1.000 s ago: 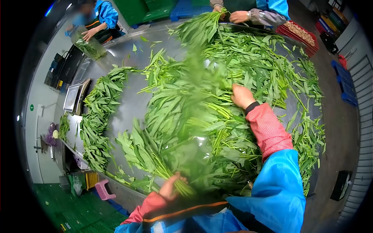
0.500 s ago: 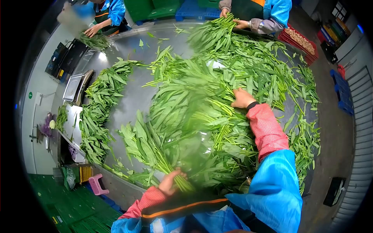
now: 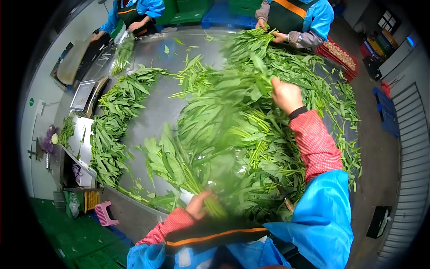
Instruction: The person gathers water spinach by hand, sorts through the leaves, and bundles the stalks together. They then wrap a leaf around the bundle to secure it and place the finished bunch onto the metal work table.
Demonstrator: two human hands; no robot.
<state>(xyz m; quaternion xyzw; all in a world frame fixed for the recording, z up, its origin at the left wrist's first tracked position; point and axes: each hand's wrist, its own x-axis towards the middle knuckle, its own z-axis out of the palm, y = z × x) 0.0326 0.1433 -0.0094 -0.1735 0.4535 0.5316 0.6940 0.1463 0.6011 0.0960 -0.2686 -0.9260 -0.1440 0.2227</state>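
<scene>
My left hand (image 3: 199,204) is closed round the stems of a bunch of water spinach (image 3: 172,166), whose leaves point away from me to the upper left. Raised over the big heap, my right hand (image 3: 287,95) grips some more water spinach (image 3: 261,76) by its stems; its leaves are partly smeared by motion. Beneath both hands spreads the heap of loose water spinach (image 3: 255,130), long leaves and pale green stems mixed. A brown handle (image 3: 289,205) sticks out of the greens near my right sleeve; what it belongs to is hidden.
On the metal table (image 3: 150,107), a row of water spinach (image 3: 107,152) lies left, beside a scale (image 3: 85,96). Across the table, one person's hands (image 3: 271,33) hold greens; another person holds a bagged bunch (image 3: 123,54). A pink stool (image 3: 105,213) stands lower left.
My right hand has lifted up and away from the heap with greens in it. My left hand stays low with its bunch. The far-left person's greens now show in a clear bag.
</scene>
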